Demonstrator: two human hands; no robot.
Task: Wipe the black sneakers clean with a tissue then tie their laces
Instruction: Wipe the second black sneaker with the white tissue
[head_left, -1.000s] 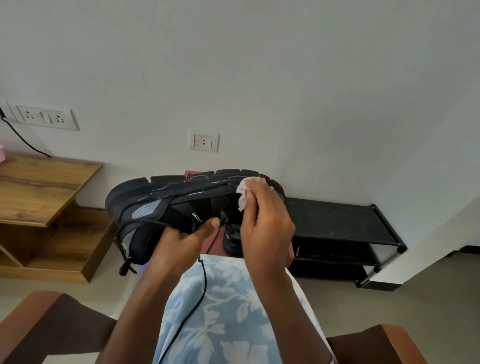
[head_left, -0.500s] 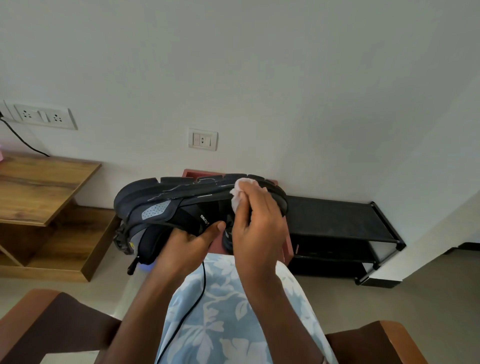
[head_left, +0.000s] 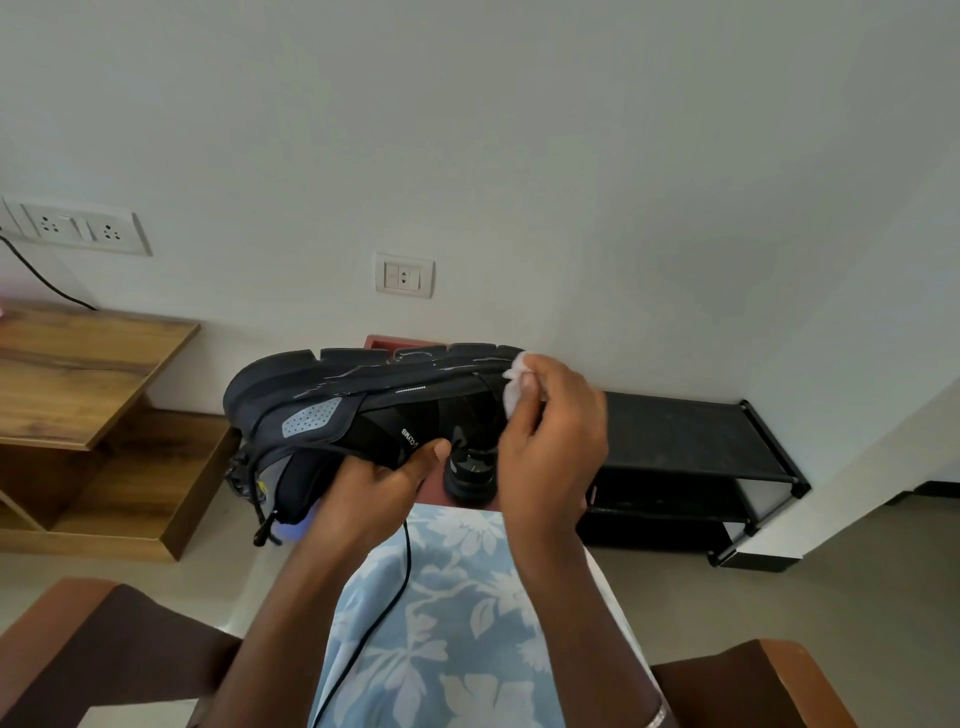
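A black sneaker (head_left: 363, 405) is held up on its side in front of me, sole toward the wall, heel to the left and toe to the right. My left hand (head_left: 379, 488) grips it from below, thumb on the upper by the logo. My right hand (head_left: 550, 441) pinches a crumpled white tissue (head_left: 517, 384) against the toe end near the sole edge. A black lace (head_left: 262, 530) dangles from the heel side. The second black sneaker (head_left: 467, 475) shows partly below, between my hands, resting on a reddish surface.
A low black shoe rack (head_left: 685, 441) stands against the wall on the right. A wooden shelf unit (head_left: 83, 395) is at the left. Brown armrests (head_left: 104, 639) flank my lap. A black cable (head_left: 384, 613) runs over my floral shirt. Wall sockets (head_left: 404, 274) sit above.
My right hand with the tissue has slid right along the sneaker toward the toe tip. The sneaker has stayed at about the same height in my left hand.
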